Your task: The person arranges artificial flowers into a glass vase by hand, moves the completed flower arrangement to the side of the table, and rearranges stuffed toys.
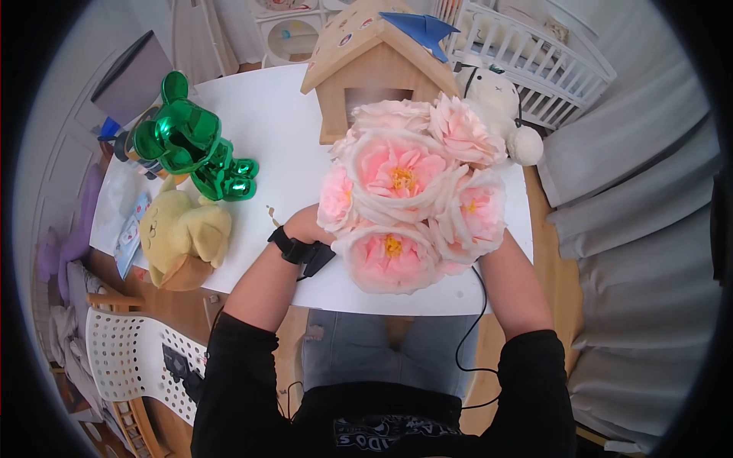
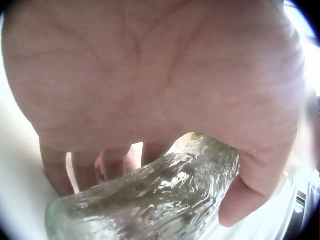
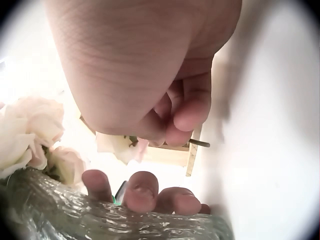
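Large pale pink flowers with yellow centres (image 1: 401,179) fill the middle of the head view and hide the vase below them. My left hand (image 2: 155,75) grips this clear, ripple-textured glass vase (image 2: 165,195), fingers on one side and thumb on the other. In the right wrist view, fingertips (image 3: 141,192) of the left hand show over the vase's side. Beside the vase, my right hand (image 3: 150,75) has its fingers curled around a thin flower stem (image 3: 200,143), whose cut end sticks out past them. A pale bloom (image 3: 117,147) shows behind that hand.
On the white table (image 1: 267,107), a shiny green bear figure (image 1: 191,141) and a yellow plush toy (image 1: 183,229) stand at left. A wooden house (image 1: 382,65) is behind the flowers, with a white plush (image 1: 492,95) to its right. A black cable (image 1: 481,305) hangs at the front edge.
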Demonstrator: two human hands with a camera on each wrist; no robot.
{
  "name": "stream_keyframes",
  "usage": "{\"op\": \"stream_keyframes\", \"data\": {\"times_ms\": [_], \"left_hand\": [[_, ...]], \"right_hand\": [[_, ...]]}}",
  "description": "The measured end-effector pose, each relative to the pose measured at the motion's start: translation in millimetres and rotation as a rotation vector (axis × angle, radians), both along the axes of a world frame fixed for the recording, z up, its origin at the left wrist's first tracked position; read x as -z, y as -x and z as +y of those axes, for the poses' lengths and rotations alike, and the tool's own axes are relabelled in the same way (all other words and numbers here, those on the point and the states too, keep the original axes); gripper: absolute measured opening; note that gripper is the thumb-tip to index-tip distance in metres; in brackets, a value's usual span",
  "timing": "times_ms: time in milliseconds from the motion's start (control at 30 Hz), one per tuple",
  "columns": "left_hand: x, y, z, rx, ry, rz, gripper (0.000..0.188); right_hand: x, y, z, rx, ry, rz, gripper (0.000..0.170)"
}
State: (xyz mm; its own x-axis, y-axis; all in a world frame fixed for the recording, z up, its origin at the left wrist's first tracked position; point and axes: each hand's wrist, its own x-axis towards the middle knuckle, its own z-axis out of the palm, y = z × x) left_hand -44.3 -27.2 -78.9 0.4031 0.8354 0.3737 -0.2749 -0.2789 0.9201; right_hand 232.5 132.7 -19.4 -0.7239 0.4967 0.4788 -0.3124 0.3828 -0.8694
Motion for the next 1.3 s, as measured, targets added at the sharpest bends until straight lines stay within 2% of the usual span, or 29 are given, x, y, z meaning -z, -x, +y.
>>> {"op": "stream_keyframes", "data": {"times_ms": [467, 533, 567, 633, 700, 767, 833, 900, 967, 1033, 1100, 1167, 1200, 1233, 1300], "left_hand": [[-17, -11, -15, -0.074, -0.047, 0.206, 0.069], [-22, -14, -13, -0.086, -0.053, 0.236, 0.069], [-24, -16, -14, -0.092, -0.056, 0.252, 0.069], [-29, -20, -12, -0.103, -0.062, 0.283, 0.069], [-33, -26, -11, -0.11, -0.066, 0.31, 0.07], [-35, -27, -7, -0.118, -0.072, 0.333, 0.07], [-35, -29, -7, -0.122, -0.07, 0.351, 0.07], [-36, -33, -6, -0.126, -0.073, 0.372, 0.07], [-40, -38, -8, -0.132, -0.081, 0.397, 0.07], [-48, -44, -7, -0.147, -0.093, 0.426, 0.07], [-56, -52, -6, -0.168, -0.106, 0.458, 0.07], [-64, -57, -8, -0.195, -0.117, 0.487, 0.071], [-65, -59, -16, -0.21, -0.123, 0.499, 0.071], [-67, -62, -20, -0.226, -0.13, 0.511, 0.071], [-70, -68, -29, -0.255, -0.141, 0.533, 0.071]], "right_hand": [[-33, -31, -10, 0.118, -0.094, 0.078, 0.032], [-50, -28, 0, 0.324, -0.148, 0.037, 0.028], [-58, -33, -2, 0.327, -0.149, 0.039, 0.028], [-76, -47, -8, 0.421, 0.178, 0.04, 0.02], [-94, -62, -22, 0.584, 0.172, 0.208, 0.016], [-110, -88, -45, 0.643, 0.152, 0.385, 0.018], [-122, -104, -72, 0.718, 0.048, 0.565, 0.019], [-138, -109, -97, 0.52, -0.125, 0.642, 0.02], [-153, -98, -120, 0.371, -0.256, 0.563, 0.032], [-168, -74, -143, 0.366, -0.3, 0.453, 0.037], [-171, -66, -146, 0.529, -0.453, 0.192, 0.043], [-172, -54, -133, 0.359, -0.829, 0.057, 0.04], [-143, -40, -151, 0.471, 0.043, 0.18, 0.031], [-137, -42, -150, 0.465, 0.037, 0.179, 0.031], [-131, -61, -143, 0.586, -0.146, -0.097, 0.039]]}}
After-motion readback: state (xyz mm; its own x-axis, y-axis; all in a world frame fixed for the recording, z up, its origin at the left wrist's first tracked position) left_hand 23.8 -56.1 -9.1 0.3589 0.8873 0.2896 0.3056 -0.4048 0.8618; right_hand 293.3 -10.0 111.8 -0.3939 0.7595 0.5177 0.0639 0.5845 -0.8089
